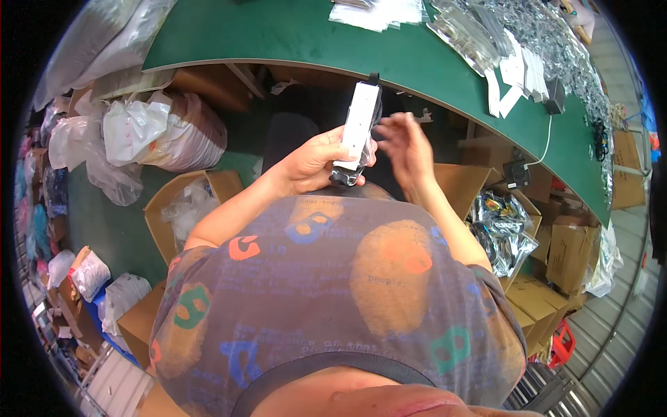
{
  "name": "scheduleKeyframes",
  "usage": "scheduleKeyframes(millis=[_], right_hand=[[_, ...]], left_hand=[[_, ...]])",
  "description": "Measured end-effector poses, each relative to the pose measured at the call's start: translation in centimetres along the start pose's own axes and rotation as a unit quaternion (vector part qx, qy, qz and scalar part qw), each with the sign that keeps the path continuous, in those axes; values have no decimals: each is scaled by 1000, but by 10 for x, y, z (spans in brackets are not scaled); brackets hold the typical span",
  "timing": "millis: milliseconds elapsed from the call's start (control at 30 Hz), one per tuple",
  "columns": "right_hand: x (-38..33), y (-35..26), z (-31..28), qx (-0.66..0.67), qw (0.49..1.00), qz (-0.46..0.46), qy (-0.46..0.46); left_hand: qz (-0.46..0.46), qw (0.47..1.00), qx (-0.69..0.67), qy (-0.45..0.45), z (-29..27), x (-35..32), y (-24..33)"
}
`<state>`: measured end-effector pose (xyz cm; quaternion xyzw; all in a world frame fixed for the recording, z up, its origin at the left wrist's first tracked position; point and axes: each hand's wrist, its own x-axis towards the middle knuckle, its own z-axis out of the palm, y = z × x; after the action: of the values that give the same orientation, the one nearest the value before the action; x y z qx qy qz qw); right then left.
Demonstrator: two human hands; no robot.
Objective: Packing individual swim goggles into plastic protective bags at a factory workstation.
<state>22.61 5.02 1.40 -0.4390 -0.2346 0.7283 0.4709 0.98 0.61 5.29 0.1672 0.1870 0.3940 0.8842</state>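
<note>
Cloth shirt point(313, 278); left hand point(314, 161) holding slim white strip point(360, 117).

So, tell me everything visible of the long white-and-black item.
The narrow item has a paper-like white face, black parts along its right edge and at both ends, and glossy, seemingly clear plastic near the bottom. It points away from the body, far end leaning right. The left hand grips its lower half, thumb on the white face; the blurred right hand is beside it, contact unclear.

Card point(358, 121) white; tabletop point(271, 43) green; carton point(570, 254) brown; shirt point(295, 285) grey with blue, orange, green prints.
</note>
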Motion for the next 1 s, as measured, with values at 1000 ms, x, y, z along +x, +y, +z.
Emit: scheduleKeyframes(millis=[1000], right_hand=[[33, -36, 61, -333, 884, -324, -38]], left_hand=[[9, 978, 194, 72, 15, -18, 10]])
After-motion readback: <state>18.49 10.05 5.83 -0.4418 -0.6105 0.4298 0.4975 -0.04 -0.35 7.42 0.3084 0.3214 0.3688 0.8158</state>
